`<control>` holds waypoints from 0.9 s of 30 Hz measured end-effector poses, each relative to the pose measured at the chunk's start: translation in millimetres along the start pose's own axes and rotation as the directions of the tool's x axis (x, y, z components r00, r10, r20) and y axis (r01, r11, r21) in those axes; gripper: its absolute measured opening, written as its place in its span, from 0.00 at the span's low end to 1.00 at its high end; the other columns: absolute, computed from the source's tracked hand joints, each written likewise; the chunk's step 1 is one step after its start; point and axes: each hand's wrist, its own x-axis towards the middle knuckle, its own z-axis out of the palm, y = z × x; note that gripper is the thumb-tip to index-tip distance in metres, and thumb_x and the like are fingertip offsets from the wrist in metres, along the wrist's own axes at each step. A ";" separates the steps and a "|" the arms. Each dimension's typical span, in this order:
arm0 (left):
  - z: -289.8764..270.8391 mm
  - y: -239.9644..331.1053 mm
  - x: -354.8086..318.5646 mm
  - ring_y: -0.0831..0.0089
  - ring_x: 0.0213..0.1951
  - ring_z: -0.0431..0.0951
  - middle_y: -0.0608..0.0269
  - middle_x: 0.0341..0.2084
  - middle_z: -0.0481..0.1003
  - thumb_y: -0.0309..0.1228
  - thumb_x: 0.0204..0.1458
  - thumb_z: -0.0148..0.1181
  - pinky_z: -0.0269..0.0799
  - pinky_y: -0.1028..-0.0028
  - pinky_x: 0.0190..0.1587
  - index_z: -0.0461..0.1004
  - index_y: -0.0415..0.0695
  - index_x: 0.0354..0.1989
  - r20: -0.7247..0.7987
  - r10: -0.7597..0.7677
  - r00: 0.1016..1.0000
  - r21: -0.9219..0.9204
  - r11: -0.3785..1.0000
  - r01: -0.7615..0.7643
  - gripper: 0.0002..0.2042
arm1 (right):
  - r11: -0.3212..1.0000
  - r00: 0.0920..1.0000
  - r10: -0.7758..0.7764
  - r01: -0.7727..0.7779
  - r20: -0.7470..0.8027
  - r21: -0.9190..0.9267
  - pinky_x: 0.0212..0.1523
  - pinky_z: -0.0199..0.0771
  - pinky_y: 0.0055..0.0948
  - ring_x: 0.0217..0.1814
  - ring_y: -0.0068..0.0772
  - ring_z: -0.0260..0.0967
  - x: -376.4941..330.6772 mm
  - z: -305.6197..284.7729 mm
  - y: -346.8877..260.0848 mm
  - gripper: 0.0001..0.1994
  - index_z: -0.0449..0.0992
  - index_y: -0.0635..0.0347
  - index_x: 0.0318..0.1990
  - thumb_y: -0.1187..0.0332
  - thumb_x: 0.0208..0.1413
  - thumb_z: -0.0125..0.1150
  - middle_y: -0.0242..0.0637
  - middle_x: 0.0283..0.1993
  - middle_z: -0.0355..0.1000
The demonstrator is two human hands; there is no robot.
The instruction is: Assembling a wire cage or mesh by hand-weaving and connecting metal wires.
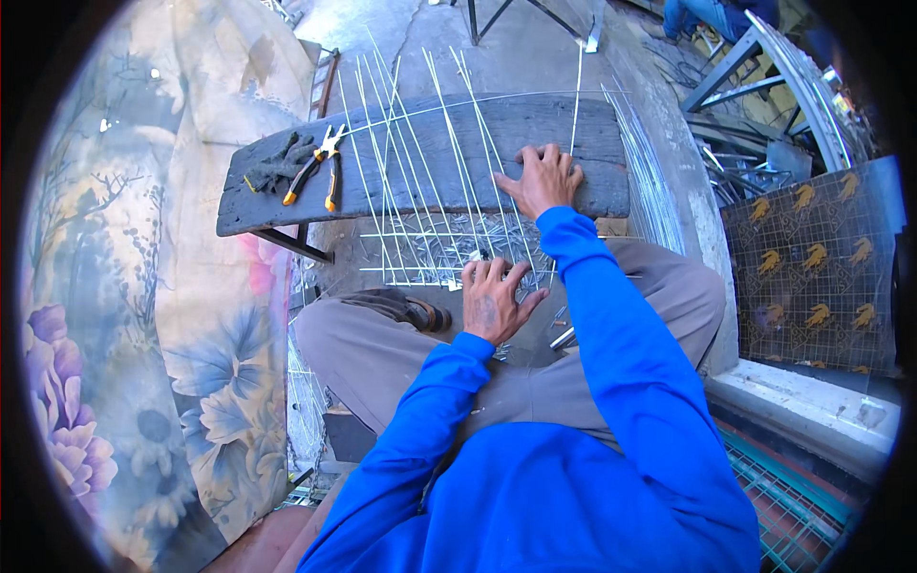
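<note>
Thin pale metal wires (409, 143) lie lengthwise over a dark, worn wooden board (602, 191), their near ends crossed by a couple of sideways wires (401, 235). My right hand (543, 183) rests over the board's right part, fingers spread, the thumb beside one of the wires. Closer to me, my left hand (494, 304) hovers at the near ends of the wires with its fingers apart and slightly bent. Whether its fingertips touch a wire is hard to see. Pliers (330, 158) with black and orange handles lie on the board's left end, jaws pointing away, against dark grey cloth or gloves (279, 164).
Many cut wire pieces (353, 253) litter the ground below the board. A bundle of long wires (650, 181) lies to the right. Floral fabric (220, 382) hangs at the left. A dark patterned panel (812, 272) and a metal frame (735, 72) stand at the right; another person (702, 14) is beyond.
</note>
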 end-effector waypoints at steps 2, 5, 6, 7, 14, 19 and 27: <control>4.4 -0.8 -0.3 0.59 0.46 0.71 0.59 0.35 0.72 0.57 0.52 0.67 0.58 0.57 0.56 0.80 0.53 0.48 0.001 -0.016 1.000 -0.013 1.000 0.016 0.23 | 1.000 0.999 -0.007 0.007 -0.033 0.012 0.66 0.52 0.60 0.66 0.52 0.60 0.0 7.2 4.1 0.25 0.79 0.48 0.51 0.44 0.52 0.69 0.43 0.59 0.66; 10.2 -0.8 -3.1 0.60 0.45 0.71 0.60 0.36 0.72 0.56 0.52 0.67 0.58 0.57 0.55 0.79 0.53 0.48 -0.016 -0.026 1.000 -0.031 0.999 0.025 0.23 | 0.997 0.978 -0.028 0.040 -0.205 0.058 0.69 0.54 0.55 0.67 0.57 0.57 -2.0 14.6 3.8 0.26 0.77 0.51 0.53 0.48 0.49 0.72 0.50 0.64 0.61; 12.5 -0.1 -4.1 0.60 0.45 0.71 0.60 0.36 0.72 0.56 0.52 0.67 0.58 0.57 0.55 0.79 0.52 0.48 -0.032 -0.032 0.999 -0.057 0.998 0.031 0.24 | 0.997 0.977 -0.034 0.046 -0.209 0.056 0.69 0.54 0.55 0.67 0.57 0.57 -2.2 14.8 4.2 0.26 0.77 0.51 0.53 0.48 0.49 0.72 0.50 0.64 0.61; 14.7 -0.4 -4.8 0.60 0.46 0.71 0.61 0.37 0.73 0.56 0.53 0.67 0.58 0.58 0.55 0.79 0.52 0.49 -0.030 -0.033 0.999 -0.051 0.998 0.031 0.24 | 0.989 0.955 -0.055 0.092 -0.292 0.116 0.70 0.54 0.55 0.69 0.59 0.56 -2.1 14.9 5.1 0.28 0.75 0.53 0.55 0.51 0.48 0.72 0.53 0.67 0.58; 16.5 -1.1 -7.6 0.61 0.46 0.72 0.61 0.38 0.73 0.54 0.53 0.67 0.58 0.58 0.55 0.79 0.53 0.49 -0.023 -0.041 0.999 -0.055 0.998 0.039 0.22 | 0.975 0.886 -0.120 0.191 -0.448 0.117 0.74 0.50 0.56 0.75 0.66 0.48 -3.9 21.2 7.5 0.46 0.59 0.58 0.71 0.54 0.46 0.76 0.66 0.71 0.49; 14.0 -1.1 -7.5 0.61 0.46 0.72 0.62 0.39 0.73 0.51 0.52 0.68 0.59 0.57 0.57 0.79 0.52 0.49 -0.013 -0.044 0.999 -0.069 0.997 0.043 0.21 | 0.980 0.939 0.087 -0.019 -0.333 0.200 0.75 0.47 0.57 0.74 0.66 0.51 -1.4 23.9 17.1 0.57 0.47 0.66 0.75 0.48 0.44 0.76 0.67 0.72 0.53; 19.2 -2.2 -4.7 0.61 0.46 0.72 0.61 0.39 0.73 0.51 0.53 0.68 0.59 0.57 0.58 0.79 0.52 0.50 -0.041 -0.018 0.999 -0.074 0.997 0.015 0.21 | 0.958 0.942 0.033 0.066 -0.334 0.280 0.74 0.51 0.53 0.73 0.65 0.53 0.8 28.9 29.5 0.48 0.52 0.66 0.74 0.56 0.49 0.73 0.65 0.70 0.55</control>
